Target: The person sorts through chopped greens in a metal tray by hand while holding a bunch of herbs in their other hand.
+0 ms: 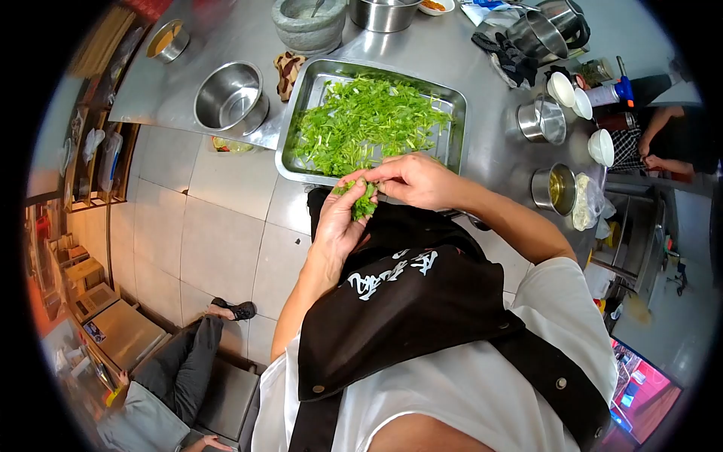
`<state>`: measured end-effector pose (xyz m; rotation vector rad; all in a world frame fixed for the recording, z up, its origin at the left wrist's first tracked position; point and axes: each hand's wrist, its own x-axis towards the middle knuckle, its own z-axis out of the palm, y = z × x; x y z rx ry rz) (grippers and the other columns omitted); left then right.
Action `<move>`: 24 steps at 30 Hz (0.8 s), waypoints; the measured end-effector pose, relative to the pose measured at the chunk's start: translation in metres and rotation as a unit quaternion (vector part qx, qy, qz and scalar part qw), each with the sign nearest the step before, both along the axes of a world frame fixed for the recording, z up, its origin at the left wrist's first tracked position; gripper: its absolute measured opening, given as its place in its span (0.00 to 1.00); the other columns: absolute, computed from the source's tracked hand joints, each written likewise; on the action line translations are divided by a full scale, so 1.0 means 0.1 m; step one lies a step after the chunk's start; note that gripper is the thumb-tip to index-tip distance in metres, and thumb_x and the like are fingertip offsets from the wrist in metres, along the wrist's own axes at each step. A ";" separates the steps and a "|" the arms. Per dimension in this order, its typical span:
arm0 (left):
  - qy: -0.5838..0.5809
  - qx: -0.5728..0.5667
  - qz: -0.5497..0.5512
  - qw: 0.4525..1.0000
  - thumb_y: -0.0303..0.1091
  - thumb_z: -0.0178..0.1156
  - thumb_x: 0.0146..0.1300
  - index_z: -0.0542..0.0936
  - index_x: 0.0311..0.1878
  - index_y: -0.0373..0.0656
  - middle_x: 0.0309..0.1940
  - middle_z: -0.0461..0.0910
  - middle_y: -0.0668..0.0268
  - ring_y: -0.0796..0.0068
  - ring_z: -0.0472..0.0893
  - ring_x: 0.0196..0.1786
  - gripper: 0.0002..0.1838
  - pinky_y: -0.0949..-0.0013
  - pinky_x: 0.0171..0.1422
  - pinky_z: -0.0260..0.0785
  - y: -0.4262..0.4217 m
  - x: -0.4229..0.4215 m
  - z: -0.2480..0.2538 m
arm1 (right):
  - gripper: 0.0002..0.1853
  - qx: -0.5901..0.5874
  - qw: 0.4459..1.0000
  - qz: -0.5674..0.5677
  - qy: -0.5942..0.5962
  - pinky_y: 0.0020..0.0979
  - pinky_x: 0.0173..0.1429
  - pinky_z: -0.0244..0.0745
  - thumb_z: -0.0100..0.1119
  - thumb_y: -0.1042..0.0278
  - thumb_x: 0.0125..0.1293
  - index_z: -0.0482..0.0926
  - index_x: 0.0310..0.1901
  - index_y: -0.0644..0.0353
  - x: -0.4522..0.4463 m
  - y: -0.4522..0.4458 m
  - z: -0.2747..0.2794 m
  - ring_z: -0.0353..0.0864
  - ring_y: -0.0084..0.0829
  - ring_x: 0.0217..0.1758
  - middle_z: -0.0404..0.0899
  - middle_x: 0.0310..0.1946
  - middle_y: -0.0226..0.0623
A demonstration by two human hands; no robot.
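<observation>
My left hand [343, 218] is closed around a small bunch of leafy green herbs [364, 205] that looks like coriander, held just in front of my apron. My right hand [418, 181] meets it from the right, its thumb and fingertips pinched together at the bunch's upper edge. Whatever lies between those fingertips is too small to make out. Directly beyond both hands, a rectangular metal tray [285, 151] sits at the edge of the steel table. Loose picked greens [369, 113] of the same kind are spread over most of its bottom.
On the steel table [489, 151] stand a metal pot [230, 98], a stone mortar [309, 30] and a pot of yellowish liquid [556, 190]. White bowls [600, 147] and a blue-topped torch [623, 89] line the right. One person sits lower left; another person's hands [649, 154] show at right.
</observation>
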<state>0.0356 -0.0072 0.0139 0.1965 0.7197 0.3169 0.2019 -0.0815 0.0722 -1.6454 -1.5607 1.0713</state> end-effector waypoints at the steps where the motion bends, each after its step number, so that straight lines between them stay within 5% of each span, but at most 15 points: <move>1: 0.007 -0.001 0.004 1.000 0.25 0.58 0.61 0.76 0.47 0.40 0.39 0.78 0.63 0.73 0.77 0.39 0.11 0.72 0.42 0.72 0.00 -0.01 0.01 | 0.18 0.008 1.000 -0.005 0.013 0.37 0.42 0.73 0.51 0.70 0.59 0.79 0.51 0.46 0.00 -0.02 -0.02 0.79 0.43 0.34 0.79 0.34 0.45; 2: 0.021 -0.007 0.008 1.000 0.24 0.58 0.61 0.76 0.46 0.39 0.37 0.78 0.63 0.73 0.77 0.38 0.10 0.72 0.41 0.72 0.00 -0.03 -0.05 | 0.16 -0.026 0.999 0.001 0.031 0.32 0.38 0.72 0.52 0.70 0.60 0.80 0.50 0.49 0.05 -0.02 0.00 0.78 0.32 0.30 0.80 0.33 0.41; 5: -0.024 0.001 -0.013 1.000 0.24 0.57 0.60 0.73 0.49 0.39 0.37 0.76 0.61 0.71 0.75 0.37 0.13 0.72 0.41 0.72 0.01 -0.08 -0.10 | 0.16 -0.039 0.975 -0.080 0.204 0.25 0.34 0.70 0.53 0.71 0.61 0.80 0.50 0.54 0.27 0.03 -0.11 0.74 0.20 0.28 0.81 0.33 0.33; 6: -0.031 -0.008 -0.011 0.999 0.23 0.57 0.60 0.73 0.49 0.39 0.37 0.75 0.60 0.71 0.75 0.37 0.13 0.72 0.41 0.71 0.01 -0.10 -0.10 | 0.17 -0.117 0.978 -0.098 0.144 0.16 0.35 0.66 0.53 0.73 0.63 0.76 0.54 0.58 0.43 0.08 0.03 0.73 0.13 0.34 0.79 0.35 0.25; 9: -0.048 -0.028 -0.011 0.998 0.22 0.57 0.58 0.73 0.49 0.38 0.37 0.75 0.60 0.70 0.74 0.37 0.14 0.71 0.41 0.71 0.00 -0.15 -0.07 | 0.17 -0.095 0.969 -0.188 0.129 0.14 0.35 0.65 0.51 0.74 0.64 0.73 0.55 0.59 0.79 0.19 -0.32 0.71 0.11 0.34 0.77 0.34 0.25; 12: -0.053 -0.031 -0.019 0.998 0.22 0.58 0.57 0.73 0.49 0.38 0.37 0.74 0.60 0.69 0.74 0.38 0.15 0.71 0.41 0.70 0.01 -0.19 -0.06 | 0.20 0.005 0.988 -0.123 0.089 0.21 0.36 0.69 0.49 0.75 0.63 0.70 0.58 0.56 0.89 0.26 -0.70 0.74 0.18 0.34 0.79 0.35 0.27; 15: -0.064 -0.024 -0.030 0.997 0.23 0.58 0.57 0.73 0.49 0.38 0.37 0.74 0.61 0.69 0.73 0.38 0.15 0.70 0.42 0.70 0.01 -0.22 -0.07 | 0.22 0.142 0.971 -0.045 -0.184 0.31 0.38 0.72 0.48 0.73 0.61 0.69 0.59 0.53 0.80 0.30 -0.86 0.77 0.30 0.35 0.80 0.35 0.34; 18: -0.086 -0.020 -0.024 0.996 0.23 0.59 0.57 0.73 0.49 0.38 0.38 0.74 0.61 0.69 0.73 0.39 0.15 0.71 0.43 0.70 0.01 -0.30 -0.09 | 0.23 -0.024 0.962 -0.032 -0.270 0.39 0.40 0.71 0.47 0.72 0.59 0.69 0.58 0.53 0.83 0.24 -0.71 0.77 0.39 0.35 0.80 0.35 0.39; 21: -0.103 -0.019 -0.013 0.994 0.24 0.59 0.57 0.74 0.47 0.38 0.38 0.75 0.60 0.69 0.74 0.39 0.13 0.71 0.43 0.70 0.01 -0.39 -0.13 | 0.22 -0.054 0.943 -0.095 -0.314 0.37 0.40 0.71 0.47 0.71 0.58 0.71 0.57 0.54 0.89 0.23 -0.57 0.77 0.38 0.34 0.80 0.34 0.39; 24: -0.111 -0.021 -0.014 0.993 0.26 0.60 0.58 0.76 0.44 0.38 0.38 0.76 0.59 0.70 0.75 0.39 0.10 0.70 0.43 0.71 0.02 -0.40 -0.13 | 0.21 -0.026 0.972 -0.121 -0.199 0.39 0.43 0.73 0.47 0.73 0.57 0.73 0.53 0.52 0.86 0.26 -0.54 0.78 0.39 0.38 0.80 0.35 0.38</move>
